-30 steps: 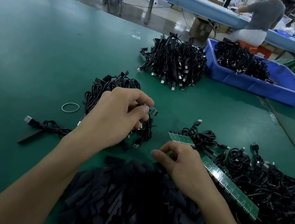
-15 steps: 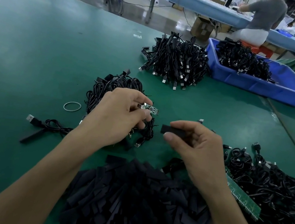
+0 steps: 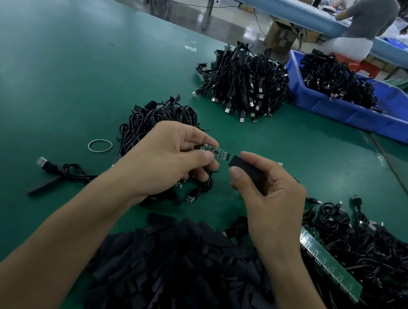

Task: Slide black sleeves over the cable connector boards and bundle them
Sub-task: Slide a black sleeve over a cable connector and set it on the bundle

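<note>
- Far left on the green table (image 3: 38, 59): a loose USB cable (image 3: 65, 171), and beyond it a rubber band (image 3: 100, 146) lying flat.
- Left hand (image 3: 166, 164), raised over a coiled cable bundle (image 3: 157, 119): thumb and forefinger pinch a small connector board (image 3: 215, 151), its bare end pointing right. The lower fingers are curled, apparently round the board's own cable.
- Right hand (image 3: 270, 200): thumb and fingers pinch a black sleeve (image 3: 245, 168), one end facing the board. Sleeve and board tip sit just beside each other; touching or not, cannot tell.
- Near edge, under both forearms: a heap of loose sleeves (image 3: 178, 271).
- Behind the hands: a pile of bundled cables (image 3: 244, 83).
- Right: a green strip of boards (image 3: 329, 269) lies on tangled cables (image 3: 383, 251). Farther back, a blue bin (image 3: 365, 119) holds more cables.
</note>
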### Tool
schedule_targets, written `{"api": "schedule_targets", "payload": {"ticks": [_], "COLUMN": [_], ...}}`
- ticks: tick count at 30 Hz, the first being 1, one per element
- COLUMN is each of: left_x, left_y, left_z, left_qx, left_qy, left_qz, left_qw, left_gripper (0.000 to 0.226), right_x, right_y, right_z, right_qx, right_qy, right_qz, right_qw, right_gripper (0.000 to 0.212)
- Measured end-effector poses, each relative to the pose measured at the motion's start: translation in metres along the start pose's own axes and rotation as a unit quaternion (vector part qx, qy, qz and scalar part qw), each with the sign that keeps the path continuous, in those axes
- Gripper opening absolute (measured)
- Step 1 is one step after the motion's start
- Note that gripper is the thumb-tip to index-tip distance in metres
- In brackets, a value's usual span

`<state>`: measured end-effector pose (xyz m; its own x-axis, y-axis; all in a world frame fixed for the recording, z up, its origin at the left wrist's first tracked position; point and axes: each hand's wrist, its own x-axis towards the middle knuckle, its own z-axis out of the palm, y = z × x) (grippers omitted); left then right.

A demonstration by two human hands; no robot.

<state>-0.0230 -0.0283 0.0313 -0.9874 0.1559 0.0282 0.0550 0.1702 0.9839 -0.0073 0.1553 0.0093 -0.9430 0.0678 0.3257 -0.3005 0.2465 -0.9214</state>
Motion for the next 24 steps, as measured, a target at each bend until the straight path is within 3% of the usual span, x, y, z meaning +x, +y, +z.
{"api": "schedule_targets", "payload": {"ticks": [16,24], "left_x": [0.000,0.001], "left_y": [0.002,0.001], "left_z": [0.003,0.006], "left_qx": [-0.087,-0.132], "left_qy": [-0.009,-0.025], "left_qz": [-0.037,-0.057], "left_qw": [0.995,0.989], "left_gripper": [0.011,0.014], "right_x": [-0.002,-0.007], "right_y": [-0.002,-0.003], "right_z": [0.008,0.014], "right_qx": [-0.007,0.009], "right_qy": [0.049,0.084], "right_qz": [-0.042,-0.050], "right_qw": [0.998,0.995], "right_gripper": [0.016,0.027]}}
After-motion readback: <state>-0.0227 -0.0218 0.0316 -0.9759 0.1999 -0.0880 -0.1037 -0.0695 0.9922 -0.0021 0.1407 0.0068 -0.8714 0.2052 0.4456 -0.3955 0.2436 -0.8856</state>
